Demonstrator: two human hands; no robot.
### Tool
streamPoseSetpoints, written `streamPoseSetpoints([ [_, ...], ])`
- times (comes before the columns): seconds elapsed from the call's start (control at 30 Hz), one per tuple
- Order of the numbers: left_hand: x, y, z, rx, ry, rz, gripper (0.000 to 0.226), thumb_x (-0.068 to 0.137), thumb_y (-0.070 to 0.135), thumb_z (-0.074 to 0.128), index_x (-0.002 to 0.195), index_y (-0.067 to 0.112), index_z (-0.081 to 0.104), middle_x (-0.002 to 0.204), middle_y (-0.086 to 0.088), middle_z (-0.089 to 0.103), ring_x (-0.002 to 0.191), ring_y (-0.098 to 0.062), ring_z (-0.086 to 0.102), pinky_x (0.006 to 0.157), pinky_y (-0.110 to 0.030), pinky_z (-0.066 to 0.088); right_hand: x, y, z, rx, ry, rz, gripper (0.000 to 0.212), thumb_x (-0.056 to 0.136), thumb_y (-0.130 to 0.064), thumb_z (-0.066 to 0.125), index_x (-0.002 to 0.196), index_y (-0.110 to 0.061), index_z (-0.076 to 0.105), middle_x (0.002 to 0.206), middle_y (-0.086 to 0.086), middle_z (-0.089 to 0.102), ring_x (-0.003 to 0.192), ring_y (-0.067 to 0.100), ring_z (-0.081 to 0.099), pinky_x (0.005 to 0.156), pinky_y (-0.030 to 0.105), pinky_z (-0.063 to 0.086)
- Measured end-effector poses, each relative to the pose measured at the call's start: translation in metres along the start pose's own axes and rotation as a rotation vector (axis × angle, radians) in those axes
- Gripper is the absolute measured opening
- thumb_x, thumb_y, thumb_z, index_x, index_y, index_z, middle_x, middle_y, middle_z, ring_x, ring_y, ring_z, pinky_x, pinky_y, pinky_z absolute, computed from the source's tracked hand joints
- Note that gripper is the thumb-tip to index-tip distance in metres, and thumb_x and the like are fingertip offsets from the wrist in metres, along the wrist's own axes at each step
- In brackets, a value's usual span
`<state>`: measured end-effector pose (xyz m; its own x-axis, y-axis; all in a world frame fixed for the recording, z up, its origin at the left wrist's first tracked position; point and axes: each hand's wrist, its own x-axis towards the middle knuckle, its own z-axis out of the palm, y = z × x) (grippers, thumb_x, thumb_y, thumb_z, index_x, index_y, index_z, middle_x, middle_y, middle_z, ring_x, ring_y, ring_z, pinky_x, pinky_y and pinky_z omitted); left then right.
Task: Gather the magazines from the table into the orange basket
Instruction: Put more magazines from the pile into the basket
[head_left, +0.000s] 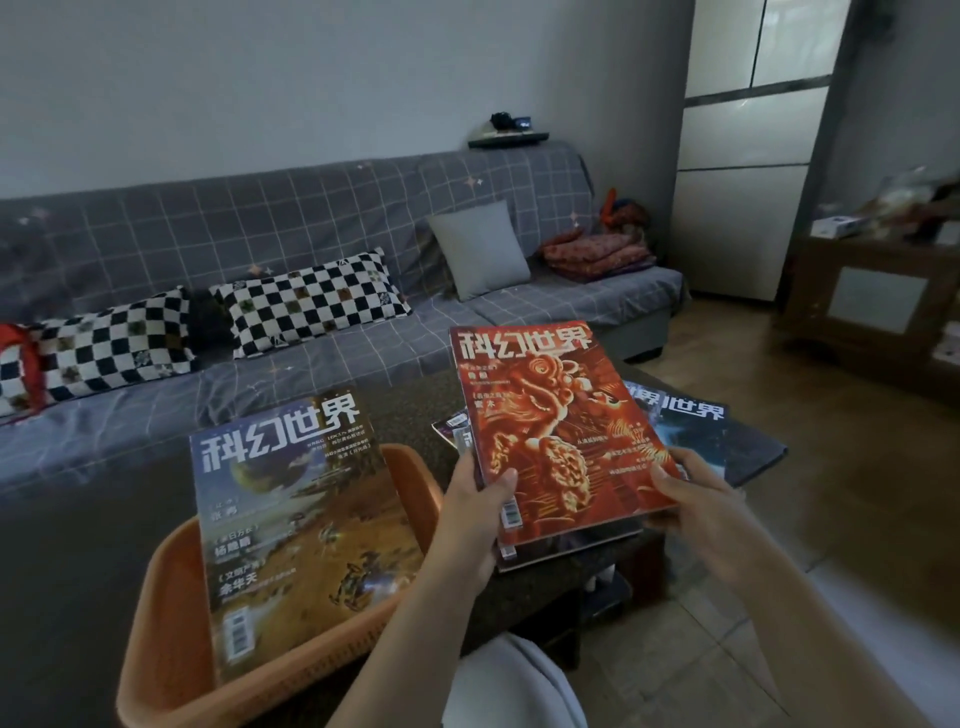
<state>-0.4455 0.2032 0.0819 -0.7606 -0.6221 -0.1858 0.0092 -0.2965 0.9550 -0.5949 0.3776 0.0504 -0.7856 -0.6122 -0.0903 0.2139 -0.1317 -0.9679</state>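
Left hand (475, 512) and right hand (698, 506) each grip a near corner of the red magazine (558, 441), raised over the table (415, 410). The orange basket (156, 613) lies to its left, nearer the left hand, already holding a blue magazine (296, 525) whose long axis runs near to far. A dark magazine (685, 426) lies on the table beyond.

An orange basket (156, 613) holds a magazine (306, 525) with a blue top, golden-brown lower half and white title lettering. A second magazine (556, 431) has a red and orange cover with white title characters. A third magazine (685, 431) is dark blue with white lettering. The sofa cover (311, 208) is grey with a thin white grid and small star shapes. Two pillows (311, 301) are black-and-white checkered. A plain grey cushion (480, 249) sits beside red patterned folded cloth (597, 254).
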Motion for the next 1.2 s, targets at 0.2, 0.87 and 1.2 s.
streamPoseSetpoints([
  [0.2, -0.030, 0.029, -0.052, -0.007, 0.082, 0.122, 0.028, 0.097, 0.012, 0.055, 0.118, 0.030, 0.055, 0.109, -0.004, 0.073, 0.094, -0.024, 0.073, 0.077, -0.046, 0.060, -0.006, -0.018, 0.059, 0.033, -0.182, -0.040, 0.037, 0.077, -0.024, 0.066, 0.112, -0.019, 0.057, 0.098, 0.008, 0.073, 0.089, 0.026, 0.071, 0.063, 0.031, 0.058],
  [0.87, -0.077, 0.039, -0.203, 0.291, 0.493, 0.276, 0.028, 0.084, 0.036, 0.069, 0.108, 0.029, 0.056, 0.102, 0.000, 0.073, 0.083, -0.016, 0.074, 0.066, -0.038, 0.061, 0.002, 0.015, 0.221, -0.388, -0.353, -0.149, 0.019, 0.089, -0.039, 0.059, 0.104, -0.029, 0.052, 0.103, -0.003, 0.069, 0.088, 0.017, 0.070, 0.078, 0.042, 0.057],
  [1.2, -0.070, 0.008, -0.218, 0.839, 0.699, 0.207, 0.067, 0.087, 0.033, 0.069, 0.146, 0.029, 0.038, 0.144, 0.005, 0.036, 0.124, -0.019, 0.048, 0.097, -0.045, 0.051, 0.019, 0.056, 0.237, -0.864, -0.315, -0.265, 0.046, 0.092, -0.025, 0.058, 0.133, -0.035, 0.040, 0.101, -0.017, 0.044, 0.102, 0.005, 0.056, 0.085, 0.025, 0.051],
])
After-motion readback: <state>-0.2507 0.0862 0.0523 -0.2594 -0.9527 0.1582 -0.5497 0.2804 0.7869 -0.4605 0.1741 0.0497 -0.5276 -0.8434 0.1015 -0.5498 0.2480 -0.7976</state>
